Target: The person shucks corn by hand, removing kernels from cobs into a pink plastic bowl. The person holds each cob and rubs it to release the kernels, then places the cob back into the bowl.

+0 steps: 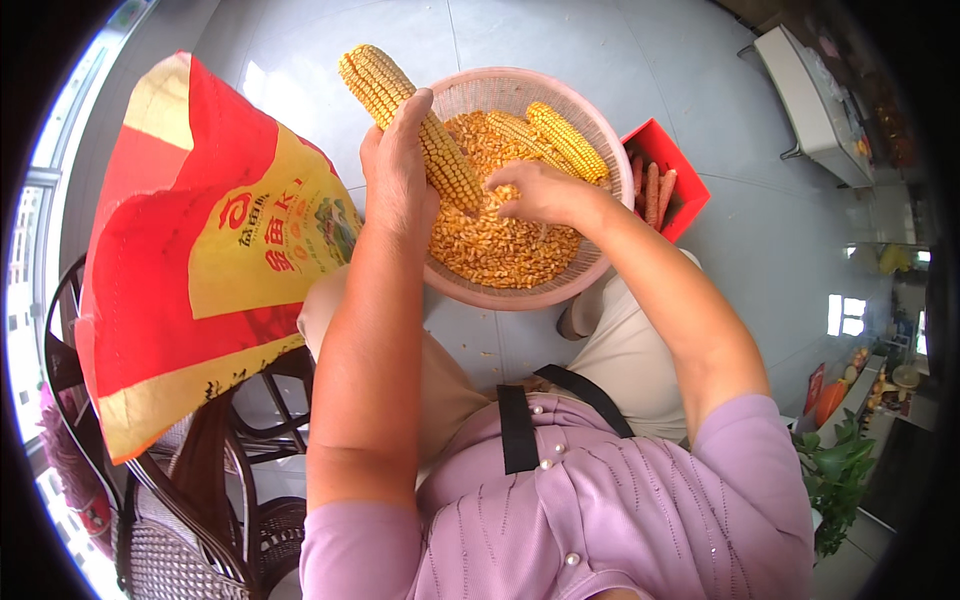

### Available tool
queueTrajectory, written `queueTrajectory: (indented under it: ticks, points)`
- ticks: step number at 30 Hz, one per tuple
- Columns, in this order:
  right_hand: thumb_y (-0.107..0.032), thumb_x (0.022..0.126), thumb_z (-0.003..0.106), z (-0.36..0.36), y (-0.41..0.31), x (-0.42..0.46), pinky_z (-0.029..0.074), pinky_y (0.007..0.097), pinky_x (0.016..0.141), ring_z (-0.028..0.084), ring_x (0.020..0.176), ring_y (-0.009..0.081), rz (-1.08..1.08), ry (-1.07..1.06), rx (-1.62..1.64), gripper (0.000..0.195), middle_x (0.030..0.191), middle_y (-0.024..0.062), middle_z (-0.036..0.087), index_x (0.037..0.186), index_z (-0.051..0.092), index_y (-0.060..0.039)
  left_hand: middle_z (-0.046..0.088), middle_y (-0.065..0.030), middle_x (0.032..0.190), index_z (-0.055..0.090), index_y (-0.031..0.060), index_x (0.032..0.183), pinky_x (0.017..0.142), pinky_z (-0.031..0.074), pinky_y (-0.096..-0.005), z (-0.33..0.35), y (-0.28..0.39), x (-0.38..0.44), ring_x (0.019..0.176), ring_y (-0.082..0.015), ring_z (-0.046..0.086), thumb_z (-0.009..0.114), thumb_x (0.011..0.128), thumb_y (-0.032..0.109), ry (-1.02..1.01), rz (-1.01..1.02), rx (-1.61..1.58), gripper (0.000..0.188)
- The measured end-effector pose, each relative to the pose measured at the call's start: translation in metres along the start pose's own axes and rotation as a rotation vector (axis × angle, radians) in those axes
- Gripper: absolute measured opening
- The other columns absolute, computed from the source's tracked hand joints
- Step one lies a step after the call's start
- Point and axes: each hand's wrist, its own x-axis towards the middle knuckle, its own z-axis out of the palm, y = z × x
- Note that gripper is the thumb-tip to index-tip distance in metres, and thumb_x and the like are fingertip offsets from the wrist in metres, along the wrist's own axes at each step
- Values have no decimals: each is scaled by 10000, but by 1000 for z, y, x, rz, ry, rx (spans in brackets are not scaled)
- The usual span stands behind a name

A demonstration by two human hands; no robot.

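Observation:
My left hand (401, 161) grips a full ear of yellow corn (450, 161), whose lower tip slants down over a pink plastic basket (517, 300). Loose corn kernels (502, 255) fill much of the basket. My right hand (536, 191) is just right of that tip, its fingers spread and curved low over the kernels; whether it holds any kernels cannot be told. Two more ears of corn, one (566, 139) brighter than the other (525, 139), lie on the kernels at the basket's far right side.
A red box (686, 191) holding several bare corncobs (652, 195) touches the basket's right side. A large red and yellow sack (165, 262) leans at the left over a dark woven chair (187, 525). A few kernels lie on the tiled floor; a potted plant (836, 457) is at right.

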Motion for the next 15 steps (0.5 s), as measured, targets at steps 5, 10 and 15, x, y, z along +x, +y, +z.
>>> queueTrajectory:
  ticks: [5,10,15]
  points:
    - [-103,818,624,-1,21,-27,476,457,998,605,1147,374,508,-56,-227,326,1202,248,621,1126,637,1,594,-119,888,545,-14,1131,653,529,-379,3,-3,-4,751,-227,624,655,939,279,-4,-45,-5,367]
    - [-64,811,553,37,43,-43,473,476,988,593,1146,425,627,144,-333,319,1105,286,632,1105,619,41,594,-117,904,544,-37,1137,653,533,-365,5,-12,-6,772,-214,621,645,936,270,-33,-64,-9,381]
    - [-58,826,551,30,27,-51,486,450,940,616,1060,397,341,203,-286,321,1104,215,638,1133,645,-38,607,-137,875,533,-46,1185,656,547,-367,0,-13,-6,748,-234,635,652,941,294,-35,-61,54,435]
